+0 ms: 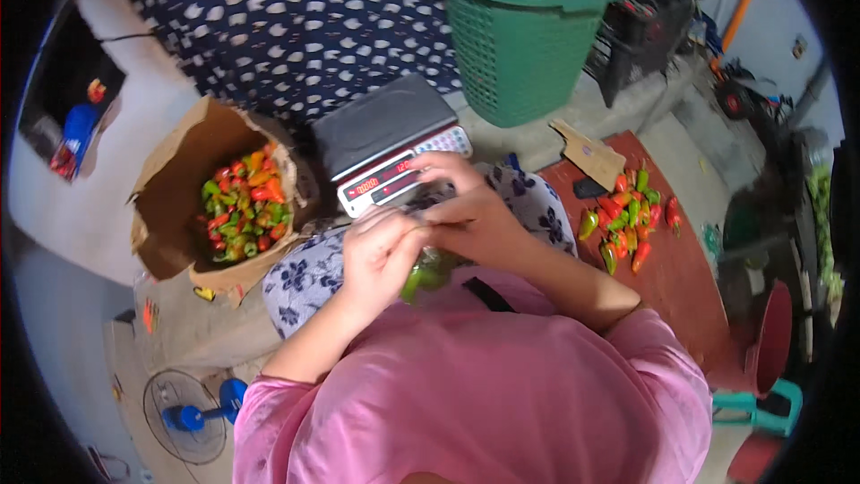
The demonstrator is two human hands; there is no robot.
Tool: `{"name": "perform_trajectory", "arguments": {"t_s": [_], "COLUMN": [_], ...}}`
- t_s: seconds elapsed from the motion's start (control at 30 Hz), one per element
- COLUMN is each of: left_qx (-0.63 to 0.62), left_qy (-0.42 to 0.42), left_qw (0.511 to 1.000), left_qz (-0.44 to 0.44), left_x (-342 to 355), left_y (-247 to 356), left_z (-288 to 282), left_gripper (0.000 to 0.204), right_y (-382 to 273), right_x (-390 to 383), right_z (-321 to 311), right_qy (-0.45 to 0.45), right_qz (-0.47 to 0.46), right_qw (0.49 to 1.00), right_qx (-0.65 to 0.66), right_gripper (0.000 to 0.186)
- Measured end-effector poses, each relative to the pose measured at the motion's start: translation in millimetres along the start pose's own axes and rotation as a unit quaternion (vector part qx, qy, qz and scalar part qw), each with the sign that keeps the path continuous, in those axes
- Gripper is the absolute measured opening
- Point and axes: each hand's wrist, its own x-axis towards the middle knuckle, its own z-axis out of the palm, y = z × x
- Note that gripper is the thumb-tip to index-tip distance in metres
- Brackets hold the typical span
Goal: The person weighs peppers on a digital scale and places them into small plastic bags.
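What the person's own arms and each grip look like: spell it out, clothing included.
The left sleeve and right sleeve are short, loose and pink, matching the pink top. The left grip and right grip are bare human hands: no glove, watch or bracelet shows on either.

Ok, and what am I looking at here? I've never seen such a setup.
There's no machine here, just a person working bare-handed. A fisheye camera worn on the head looks down, so edges bend and the pink shirt shows below. The left hand and right hand meet, holding what looks like a clear bag with something green inside. Beyond them sits a weighing scale. On the left, a cardboard box holds red, orange and green peppers; on the right, loose peppers lie on a reddish board. A green basket stands at the back.
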Motion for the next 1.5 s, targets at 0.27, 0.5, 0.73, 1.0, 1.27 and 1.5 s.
{"name": "perform_trajectory", "arguments": {"t_s": [0.27,0.5,0.73,1.0,1.27,1.5], "left_qx": [0.114,0.106,0.164,0.203,0.071,0.016], "left_qy": [0.032,-0.072,-0.240,-0.377,-0.386,-0.328], "left_qw": [0.991,0.977,0.925,0.864,0.830,0.876], "left_qz": [0.058,-0.168,-0.243,-0.265,-0.396,-0.354], "left_x": [-12,5,-20,-20,-31,-57], "left_y": [-38,-86,-144,-161,-176,-189], "left_z": [7,35,57,62,64,62], "left_gripper": [0.029,0.026,0.016,0.025,0.032,0.030], "right_y": [25,111,147,166,169,169], "right_x": [-8,-36,-58,-76,-82,-83], "right_z": [25,36,49,74,80,80], "right_qy": [-0.035,0.025,-0.004,-0.054,-0.026,-0.032], "right_qz": [0.015,0.132,0.156,0.173,0.126,0.120], "right_qw": [0.999,0.981,0.971,0.965,0.977,0.978], "right_qx": [-0.033,-0.141,-0.183,-0.189,-0.167,-0.170], "right_gripper": [0.009,0.017,0.016,0.021,0.025,0.024]}}
